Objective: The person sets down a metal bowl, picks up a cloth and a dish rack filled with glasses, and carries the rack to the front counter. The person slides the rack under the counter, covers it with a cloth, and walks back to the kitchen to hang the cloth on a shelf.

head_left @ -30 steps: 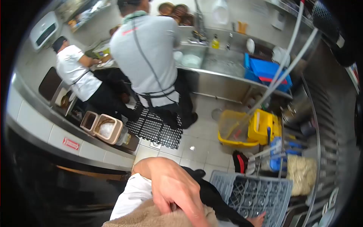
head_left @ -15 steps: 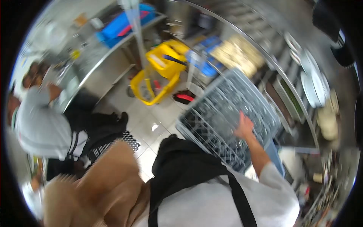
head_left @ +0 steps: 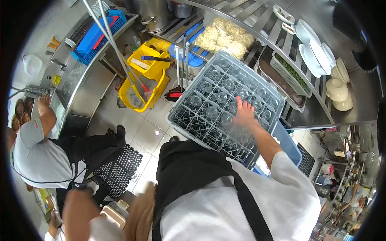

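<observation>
A grey glass rack [head_left: 173,116] with a lattice of cells stands in front of me. Several upturned-looking clear glasses [head_left: 212,112] fill its far and middle rows, while bare lattice shows in the nearer rows. Over the rack's right half is my right hand [head_left: 245,113], fingers stretched out and spread, just above the glasses. It is slightly blurred, and I cannot tell whether it touches one. At the lower left, a blurred bare part of my left arm or hand [head_left: 82,215] shows beside a brown cloth [head_left: 140,217]; its fingers cannot be made out.
A yellow mop bucket [head_left: 159,90] stands on the tiled floor beyond the rack. A co-worker [head_left: 44,156] works at the sink on the left. Shelves at right hold white bowls [head_left: 315,56] and a green-filled basket [head_left: 289,72]; a bag of pale food [head_left: 225,36] lies behind.
The view has steadied and shifted, so the rack sits further left and higher. My right hand remains over the glasses. The brown cloth has dropped lower and shows less.
</observation>
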A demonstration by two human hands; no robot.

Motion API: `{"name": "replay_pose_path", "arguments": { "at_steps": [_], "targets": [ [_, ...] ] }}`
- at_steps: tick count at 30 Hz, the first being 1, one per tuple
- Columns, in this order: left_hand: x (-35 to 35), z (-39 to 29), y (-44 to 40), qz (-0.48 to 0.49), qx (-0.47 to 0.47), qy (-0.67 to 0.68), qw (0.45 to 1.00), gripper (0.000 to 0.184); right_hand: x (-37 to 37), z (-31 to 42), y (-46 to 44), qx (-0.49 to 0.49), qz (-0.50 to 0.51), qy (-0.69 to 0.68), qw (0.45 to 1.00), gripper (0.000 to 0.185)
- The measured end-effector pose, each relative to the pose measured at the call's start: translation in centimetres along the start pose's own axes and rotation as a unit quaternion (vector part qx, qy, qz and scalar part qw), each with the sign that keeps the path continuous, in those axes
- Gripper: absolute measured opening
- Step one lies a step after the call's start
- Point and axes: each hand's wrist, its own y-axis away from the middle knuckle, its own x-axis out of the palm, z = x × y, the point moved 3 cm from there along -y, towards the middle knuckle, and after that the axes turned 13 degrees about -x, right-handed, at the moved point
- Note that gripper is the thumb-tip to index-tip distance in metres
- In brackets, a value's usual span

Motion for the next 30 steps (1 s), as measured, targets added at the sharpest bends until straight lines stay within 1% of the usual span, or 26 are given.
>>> {"name": "replay_pose_path", "arguments": {
  "at_steps": [1, 2, 3, 4, 5, 6, 7, 8, 9, 10, 11, 12, 13, 14, 15, 17, 18, 20, 21, 23, 24, 25, 27, 28, 29, 30],
  "targets": [
    [-0.5, 1.2, 0.6, -0.059, -0.019, -0.011, 0.998, 0.088, 0.6, 0.1, 0.4, 0.004, -0.003, -0.005, 1.0, 0.12],
    [-0.9, 3.2, 1.3, -0.137, -0.07, -0.033, 0.988, 0.091, 0.7, 0.0, 0.2, 0.001, -0.001, -0.007, 1.0, 0.121],
    [-1.0, 6.6, 2.2, -0.215, -0.165, -0.058, 0.961, 0.094, 0.6, -0.5, -0.3, -0.001, 0.001, -0.004, 1.0, 0.122],
    [-0.5, 10.9, 3.5, -0.267, -0.295, -0.071, 0.915, 0.097, 0.6, -0.5, -0.1, -0.003, -0.006, -0.001, 1.0, 0.125],
    [0.3, 16.0, 5.3, -0.27, -0.431, -0.06, 0.859, 0.1, -0.5, -0.5, 0.0, -0.002, -0.007, 0.003, 1.0, 0.125],
    [2.0, 21.3, 7.9, -0.231, -0.567, -0.023, 0.79, 0.103, -2.4, -0.3, -0.1, 0.001, 0.078, -0.057, 0.995, 0.124],
    [4.2, 26.3, 11.2, -0.183, -0.683, 0.038, 0.706, 0.106, -3.4, -0.2, -0.3, 0.006, 0.163, -0.121, 0.979, 0.123],
    [6.9, 32.7, 15.9, -0.155, -0.766, 0.171, 0.6, 0.111, -1.1, -3.3, -2.6, -0.02, 0.159, -0.242, 0.957, 0.117],
    [8.7, 33.4, 15.7, -0.18, -0.778, 0.133, 0.587, 0.099, -3.8, -2.6, -2.7, -0.039, 0.218, -0.315, 0.923, 0.099],
    [10.6, 33.6, 15.7, -0.203, -0.79, 0.094, 0.571, 0.089, -0.8, -4.3, -4.9, 0.007, 0.169, -0.382, 0.909, 0.092],
    [11.3, 35.0, 16.9, -0.191, -0.792, 0.092, 0.573, 0.089, 2.6, -6.1, -6.7, 0.052, 0.117, -0.444, 0.887, 0.088],
    [11.6, 37.0, 18.3, -0.237, -0.749, 0.132, 0.605, 0.079, 2.8, -5.8, -6.8, 0.058, 0.112, -0.447, 0.886, 0.088],
    [11.6, 38.3, 19.3, -0.283, -0.7, 0.173, 0.632, 0.072, 2.7, -5.0, -7.1, 0.103, 0.07, -0.404, 0.906, 0.087],
    [11.6, 38.4, 19.4, -0.3, -0.688, 0.181, 0.635, 0.068, 2.4, -4.0, -6.4, 0.149, 0.035, -0.359, 0.92, 0.088],
    [11.9, 37.3, 21.1, -0.293, -0.698, 0.177, 0.629, 0.068, 1.4, -4.1, -5.4, 0.11, 0.061, -0.335, 0.934, 0.084],
    [12.1, 36.1, 19.0, -0.304, -0.691, 0.142, 0.64, 0.066, 1.2, -4.8, -5.0, 0.078, 0.039, -0.272, 0.958, 0.085],
    [12.3, 35.3, 18.2, -0.308, -0.687, 0.146, 0.642, 0.066, 0.8, -5.2, -5.3, 0.076, 0.036, -0.267, 0.96, 0.085],
    [12.6, 34.1, 18.5, -0.32, -0.672, 0.169, 0.646, 0.068, 1.5, -5.0, -4.7, 0.124, 0.044, -0.314, 0.94, 0.085],
    [12.7, 33.8, 18.5, -0.315, -0.675, 0.166, 0.646, 0.068, 2.1, -4.7, -4.3, 0.128, 0.045, -0.318, 0.938, 0.085],
    [12.6, 35.1, 19.3, -0.322, -0.68, 0.178, 0.634, 0.07, 2.6, -4.0, -4.5, 0.128, 0.01, -0.295, 0.947, 0.085],
    [12.4, 35.8, 20.0, -0.319, -0.681, 0.176, 0.635, 0.07, 2.8, -3.4, -4.2, 0.168, 0.001, -0.264, 0.95, 0.086],
    [12.1, 36.9, 20.9, -0.308, -0.686, 0.186, 0.632, 0.074, 2.5, -3.3, -4.1, 0.17, -0.002, -0.265, 0.949, 0.086],
    [11.8, 37.3, 20.8, -0.291, -0.688, 0.196, 0.636, 0.078, 1.7, -3.3, -4.4, 0.149, 0.067, -0.276, 0.947, 0.079],
    [11.8, 36.7, 20.3, -0.288, -0.685, 0.193, 0.641, 0.078, 2.2, -3.6, -4.8, 0.152, 0.062, -0.274, 0.948, 0.079],
    [11.8, 35.8, 19.7, -0.285, -0.684, 0.19, 0.644, 0.078, 1.1, -3.5, -4.4, 0.153, 0.058, -0.273, 0.948, 0.079],
    [12.0, 34.8, 19.4, -0.302, -0.689, 0.18, 0.634, 0.076, 0.2, -3.3, -3.9, 0.15, 0.061, -0.269, 0.95, 0.079]
  ]
}}
